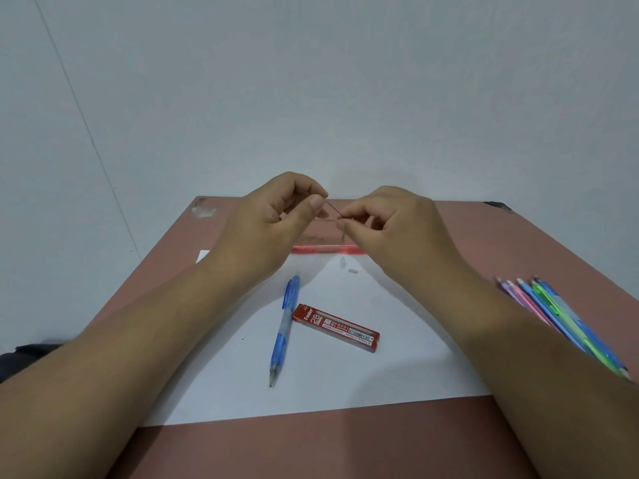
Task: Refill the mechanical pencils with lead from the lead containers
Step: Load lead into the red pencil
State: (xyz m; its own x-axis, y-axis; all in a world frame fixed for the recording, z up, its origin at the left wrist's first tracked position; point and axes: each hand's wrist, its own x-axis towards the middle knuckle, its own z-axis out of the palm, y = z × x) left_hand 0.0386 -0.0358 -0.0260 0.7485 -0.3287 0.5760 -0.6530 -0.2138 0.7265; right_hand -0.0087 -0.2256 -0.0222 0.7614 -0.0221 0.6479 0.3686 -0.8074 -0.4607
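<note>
A thin dark pencil lead (333, 208) spans the gap between both hands, raised above the far part of the table. My left hand (273, 216) pinches its left end between thumb and fingers. My right hand (387, 219) pinches its right end. Below them a red mechanical pencil (326, 249) lies across the top edge of the white paper (328, 382). A blue mechanical pencil (283, 328) lies on the paper, tip toward me. Beside it lies a red lead container (335, 328). A small clear cap (342, 262) and a white eraser piece (352, 271) lie near the red pencil.
Several coloured mechanical pencils (556, 312) lie in a bunch at the right side of the pinkish-brown table (311, 451). A pale wall stands right behind the table's far edge. A dark object (20, 357) shows at the left edge.
</note>
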